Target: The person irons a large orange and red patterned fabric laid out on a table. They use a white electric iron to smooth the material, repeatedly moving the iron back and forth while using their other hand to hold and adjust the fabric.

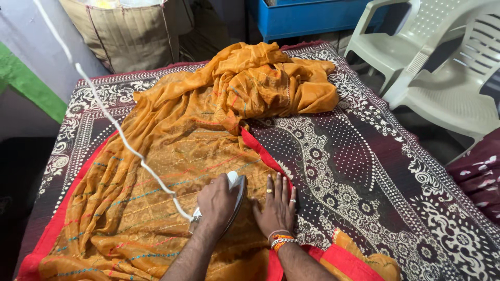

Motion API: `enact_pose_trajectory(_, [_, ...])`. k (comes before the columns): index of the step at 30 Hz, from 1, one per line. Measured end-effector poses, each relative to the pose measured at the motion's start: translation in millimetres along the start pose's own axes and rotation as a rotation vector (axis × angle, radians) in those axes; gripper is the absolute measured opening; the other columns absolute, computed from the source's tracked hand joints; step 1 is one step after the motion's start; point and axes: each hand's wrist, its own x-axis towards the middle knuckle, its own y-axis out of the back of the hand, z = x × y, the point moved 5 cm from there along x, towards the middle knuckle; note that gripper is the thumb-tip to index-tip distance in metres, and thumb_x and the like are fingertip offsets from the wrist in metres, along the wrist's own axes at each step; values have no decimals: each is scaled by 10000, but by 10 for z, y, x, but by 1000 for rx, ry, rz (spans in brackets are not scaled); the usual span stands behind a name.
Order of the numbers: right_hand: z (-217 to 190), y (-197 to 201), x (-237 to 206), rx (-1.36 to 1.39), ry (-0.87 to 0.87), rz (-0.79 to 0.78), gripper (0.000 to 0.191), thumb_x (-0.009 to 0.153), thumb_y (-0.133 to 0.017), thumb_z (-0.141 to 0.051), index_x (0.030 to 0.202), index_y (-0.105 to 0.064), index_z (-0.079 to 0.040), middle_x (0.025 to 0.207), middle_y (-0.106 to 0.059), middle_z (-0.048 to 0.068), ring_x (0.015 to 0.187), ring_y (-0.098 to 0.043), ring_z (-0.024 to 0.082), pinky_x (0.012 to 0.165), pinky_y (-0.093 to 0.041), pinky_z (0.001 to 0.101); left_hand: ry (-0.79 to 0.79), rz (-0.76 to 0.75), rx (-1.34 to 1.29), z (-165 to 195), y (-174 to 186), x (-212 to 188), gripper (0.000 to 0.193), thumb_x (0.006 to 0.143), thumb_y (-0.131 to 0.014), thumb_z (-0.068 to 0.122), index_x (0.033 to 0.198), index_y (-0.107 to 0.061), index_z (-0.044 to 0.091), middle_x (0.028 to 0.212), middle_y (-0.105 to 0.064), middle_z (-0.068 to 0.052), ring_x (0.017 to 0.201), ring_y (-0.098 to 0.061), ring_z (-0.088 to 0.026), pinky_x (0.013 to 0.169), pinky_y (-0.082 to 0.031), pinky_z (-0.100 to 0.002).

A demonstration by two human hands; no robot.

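Fingers [216, 200] of left hand wrap iron [235, 193]; right hand [276, 208] flat beside.

Beyond the far edge of your table, at upper left, stands a large tan woven sack [136, 32], bulging and open at the top, with dark stitched seams running down it. You have no labels, signs or screens anywhere in view.

Hands [250, 205], iron [237, 190], orange cloth [172, 156]
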Motion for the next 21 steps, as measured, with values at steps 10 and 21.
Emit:
enact_pose_trajectory(10, [28,-10,58,30,30,95,867,871,-546,-550,1532,-304,-43,1627,-227,212,1523,-149,347,1202,-48,562,-49,134,-39,330,-481,790,390,864,-736,424,779,-643,55,728,-693,-220,651,-679,-445,597,-508,-559])
enact_pose_trajectory(21, [66,-113,57,-72,12,89,789,914,-512,-443,1578,-282,-84,1647,-247,151,1532,-184,293,1222,-84,528,-100,-21,-54,279,-116,205,374,851,-750,380,839,-614,32,715,-689,-231,628,-675,-455,570,-511,-569])
